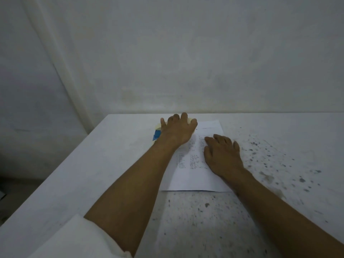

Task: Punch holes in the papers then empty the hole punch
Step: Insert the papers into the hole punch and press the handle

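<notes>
A white printed sheet of paper [193, 175] lies flat on the white table [104, 164]. At its far left edge sits the hole punch [157, 134], cream with a blue part, mostly hidden under my left hand [177, 132]. That hand rests palm-down on top of the punch with its fingers spread over it. My right hand [222, 155] lies flat on the paper's right side, fingers apart, with nothing in it.
The table's right half [279, 164] is speckled with dark spots. A plain white wall [186, 62] stands right behind the table's far edge. The table's left edge [61, 162] drops to a dim floor. A white sleeve [74, 239] covers my left upper arm.
</notes>
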